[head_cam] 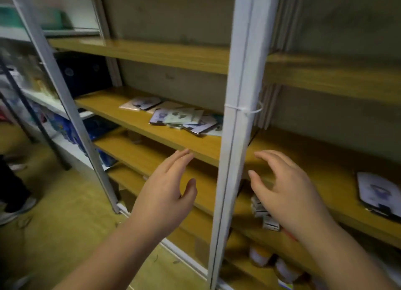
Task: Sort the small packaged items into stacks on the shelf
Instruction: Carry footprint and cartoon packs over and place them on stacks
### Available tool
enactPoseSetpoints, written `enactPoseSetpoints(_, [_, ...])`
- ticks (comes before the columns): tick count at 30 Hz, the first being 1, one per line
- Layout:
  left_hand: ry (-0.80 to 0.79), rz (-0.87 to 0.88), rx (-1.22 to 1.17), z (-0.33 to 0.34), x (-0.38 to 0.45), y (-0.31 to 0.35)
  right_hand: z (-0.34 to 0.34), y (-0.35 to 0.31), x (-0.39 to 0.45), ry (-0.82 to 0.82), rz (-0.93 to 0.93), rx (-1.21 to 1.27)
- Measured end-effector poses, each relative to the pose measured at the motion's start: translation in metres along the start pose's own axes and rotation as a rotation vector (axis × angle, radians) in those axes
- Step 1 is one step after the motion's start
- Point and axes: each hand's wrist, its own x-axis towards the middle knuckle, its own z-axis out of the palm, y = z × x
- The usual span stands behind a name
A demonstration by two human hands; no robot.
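The person's left hand [165, 187] and right hand [286, 187] are bare, with no gloves. No rings or watch show on them. Both arms are bare too, with no sleeves as far as the picture shows, and the fingernails are short and plain.

The white upright [234, 124] hides part of the packet pile [184, 120] — prints blurred.
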Motion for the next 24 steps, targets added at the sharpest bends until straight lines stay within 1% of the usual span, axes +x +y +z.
enactPoseSetpoints(6, [-0.044,-0.076,0.01,-0.036,0.011,-0.08,0.054,-0.073,0.021,-0.126,-0.047,0.005])
enactPoseSetpoints(10, [-0.056,-0.132,-0.022,-0.035,0.018,-0.117,0.084,-0.092,0.042,-0.184,-0.061,-0.007])
enactPoseSetpoints(12, [-0.088,-0.178,-0.052,-0.03,0.023,-0.13,0.098,-0.094,0.052,-0.199,-0.049,-0.027])
enactPoseSetpoints(15, [-0.126,-0.201,-0.069,-0.02,0.039,-0.147,0.12,-0.092,0.069,-0.189,-0.01,-0.06])
enactPoseSetpoints(20, [-0.141,-0.15,0.03,-0.012,0.087,-0.172,0.15,-0.086,0.114,-0.14,0.07,-0.059])
enactPoseSetpoints(24, [-0.17,-0.107,0.077,-0.009,0.132,-0.186,0.162,-0.088,0.156,-0.101,0.083,-0.033])
